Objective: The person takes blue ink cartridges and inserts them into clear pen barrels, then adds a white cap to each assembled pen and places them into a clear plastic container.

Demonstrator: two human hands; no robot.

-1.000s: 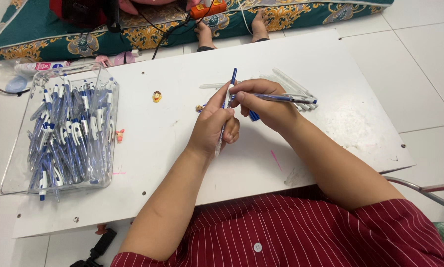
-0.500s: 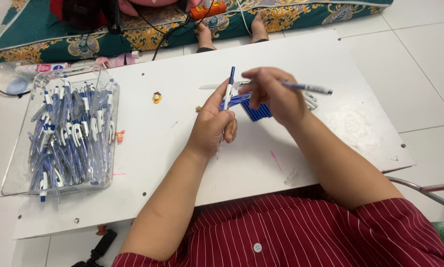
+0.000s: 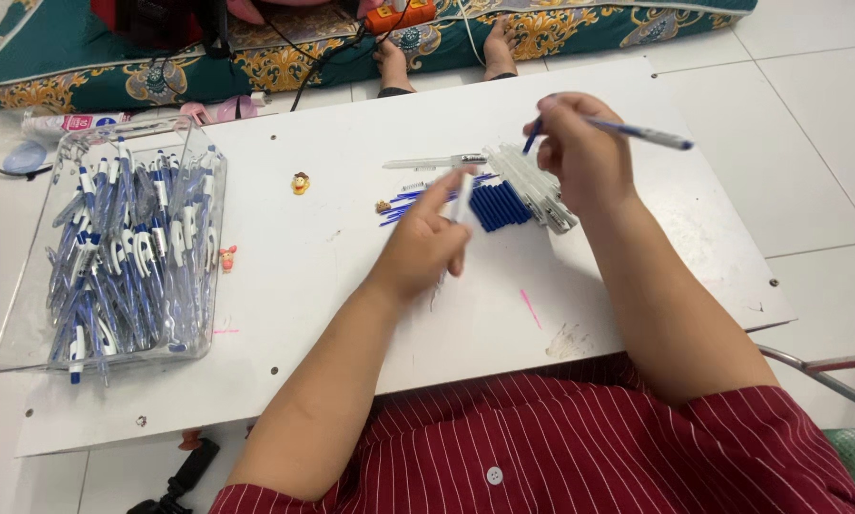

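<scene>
At the white desk's (image 3: pixel 351 276) twelve o'clock side, the right hand (image 3: pixel 587 152) pinches a slim blue-tipped refill (image 3: pixel 641 133), the left hand (image 3: pixel 425 243) grips a white pen barrel (image 3: pixel 462 198); misaligned, the refill could bend.

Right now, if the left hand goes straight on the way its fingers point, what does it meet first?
Probably the row of dark blue pen parts, lying just past the left hand and the white pen piece it holds. The hand's height above the board is unclear.

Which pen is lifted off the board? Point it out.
The blue-tipped pen pinched in the right hand, raised above the parts pile. The left hand grips a white barrel; the others fill the clear tray.
</scene>
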